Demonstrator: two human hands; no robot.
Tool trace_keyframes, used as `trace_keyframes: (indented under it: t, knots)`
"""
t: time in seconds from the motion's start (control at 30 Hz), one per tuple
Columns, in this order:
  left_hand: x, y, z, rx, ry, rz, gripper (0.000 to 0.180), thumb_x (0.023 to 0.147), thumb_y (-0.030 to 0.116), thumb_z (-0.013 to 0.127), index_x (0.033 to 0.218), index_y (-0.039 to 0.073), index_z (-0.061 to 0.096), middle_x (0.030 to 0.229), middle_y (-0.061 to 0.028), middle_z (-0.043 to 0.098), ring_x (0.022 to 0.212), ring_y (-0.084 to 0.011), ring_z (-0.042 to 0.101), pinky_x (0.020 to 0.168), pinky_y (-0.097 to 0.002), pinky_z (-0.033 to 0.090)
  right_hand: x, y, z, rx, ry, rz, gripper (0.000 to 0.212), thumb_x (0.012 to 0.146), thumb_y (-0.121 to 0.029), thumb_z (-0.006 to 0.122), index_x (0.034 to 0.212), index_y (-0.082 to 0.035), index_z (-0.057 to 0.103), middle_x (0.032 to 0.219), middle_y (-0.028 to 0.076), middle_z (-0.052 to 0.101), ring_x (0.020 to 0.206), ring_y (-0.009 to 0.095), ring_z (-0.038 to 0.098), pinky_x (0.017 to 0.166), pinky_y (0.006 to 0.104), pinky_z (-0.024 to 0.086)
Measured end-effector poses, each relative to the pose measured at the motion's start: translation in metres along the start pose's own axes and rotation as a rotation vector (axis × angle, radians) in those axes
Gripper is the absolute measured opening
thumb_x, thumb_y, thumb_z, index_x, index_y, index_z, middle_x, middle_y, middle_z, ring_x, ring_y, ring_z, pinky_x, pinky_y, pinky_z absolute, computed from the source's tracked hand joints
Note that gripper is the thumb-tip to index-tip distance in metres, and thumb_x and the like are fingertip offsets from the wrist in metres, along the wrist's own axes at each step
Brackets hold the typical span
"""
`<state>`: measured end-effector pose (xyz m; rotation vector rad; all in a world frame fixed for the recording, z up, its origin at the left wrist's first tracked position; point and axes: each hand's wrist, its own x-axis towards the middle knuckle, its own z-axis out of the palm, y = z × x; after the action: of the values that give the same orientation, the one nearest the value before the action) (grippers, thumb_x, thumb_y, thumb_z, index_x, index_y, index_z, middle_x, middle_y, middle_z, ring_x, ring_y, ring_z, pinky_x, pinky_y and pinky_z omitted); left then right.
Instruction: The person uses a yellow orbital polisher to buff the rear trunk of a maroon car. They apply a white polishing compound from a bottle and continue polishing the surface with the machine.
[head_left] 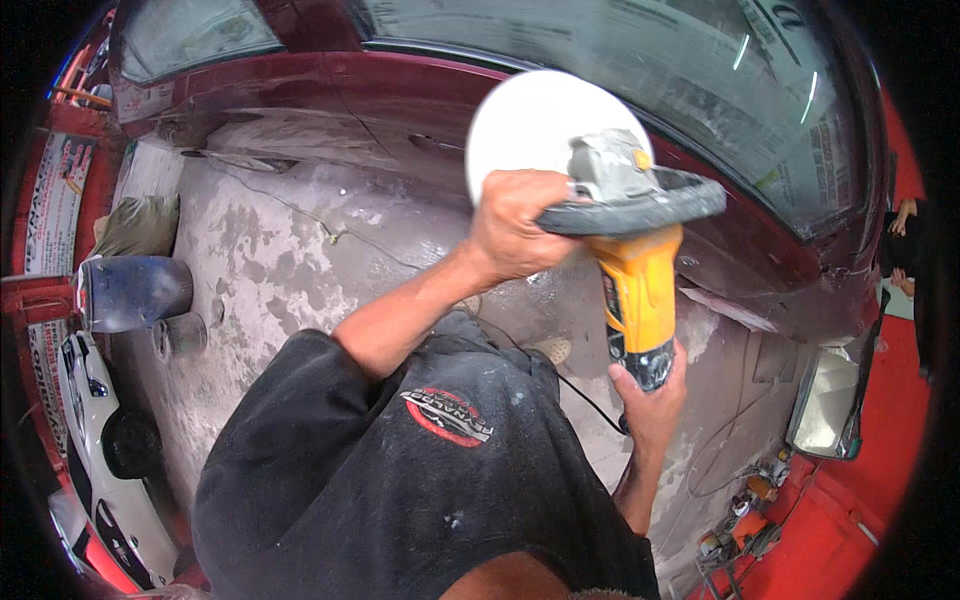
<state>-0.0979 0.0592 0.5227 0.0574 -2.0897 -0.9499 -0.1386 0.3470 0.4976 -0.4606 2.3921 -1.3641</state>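
Observation:
Both my hands hold a yellow and black electric polisher with a round white pad. My left hand is wrapped round its black loop handle, beside the grey gear head. Lower down, my right hand grips the black rear end of the body. In front of me stands a dark red car; its door and a side window lie behind the pad. Whether the pad touches the car I cannot tell. A black cord runs below the tool.
Blotchy grey floor stretches below, crossed by a thin cable. At left are a blue drum, a bucket and a white car. A side mirror juts out at right. Several containers stand lower right; another person is at the right edge.

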Motion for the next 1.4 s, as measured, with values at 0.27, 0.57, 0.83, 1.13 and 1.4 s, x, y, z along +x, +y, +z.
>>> trace_keyframes:
  t: [0.27,0.57,0.83,1.13,1.4]
  knots:
    - [-0.045,-0.052,-0.143,0.434,0.345,0.042,0.017,0.068,0.003,0.076,0.078,0.002,0.063,0.069,-0.0097,0.064,0.058,-0.0209,0.062,0.059,-0.0303,0.048,0.022,-0.053,0.121,-0.061,-0.253,-0.127,0.092,0.068,-0.038,0.087,0.14,-0.003,0.041,0.108,0.025,0.068,0.101,0.035,0.069,0.088,0.041,0.053]
    - [-0.057,-0.061,-0.163,0.275,0.293,-0.21,0.02,0.072,-0.001,0.074,0.071,0.001,0.054,0.06,-0.0048,0.048,0.054,-0.0099,0.044,0.053,-0.0253,0.037,0.023,-0.034,0.166,0.001,-0.271,-0.117,0.098,0.067,-0.045,0.085,0.141,-0.001,0.037,0.114,0.031,0.063,0.106,0.043,0.064,0.094,0.0458,0.05]
    - [-0.035,-0.051,-0.059,0.017,-0.162,-0.089,0.022,0.064,0.002,0.074,0.063,0.002,0.052,0.055,-0.0111,0.044,0.047,-0.0248,0.046,0.048,-0.0326,0.037,-0.03,0.044,0.154,0.063,0.031,0.113,0.092,0.066,-0.032,0.089,0.136,0.001,0.038,0.123,0.022,0.057,0.117,0.031,0.058,0.099,0.0415,0.045]
    - [0.053,-0.016,-0.009,-0.101,-0.454,0.248,0.018,0.066,0.01,0.074,0.064,0.004,0.056,0.058,-0.0124,0.056,0.052,-0.0318,0.057,0.05,-0.0392,0.044,-0.048,0.005,0.193,0.449,0.413,0.179,0.076,0.071,-0.022,0.085,0.13,0.001,0.042,0.115,0.014,0.059,0.106,0.022,0.058,0.093,0.0373,0.046]
    - [0.009,-0.033,0.04,-0.086,-0.394,0.456,0.017,0.067,0.014,0.072,0.064,0.006,0.057,0.059,-0.0142,0.059,0.054,-0.0336,0.061,0.052,-0.043,0.047,-0.044,0.064,0.236,0.55,0.565,0.082,0.063,0.074,-0.02,0.082,0.122,0.002,0.048,0.101,0.01,0.064,0.092,0.017,0.062,0.082,0.0335,0.051]
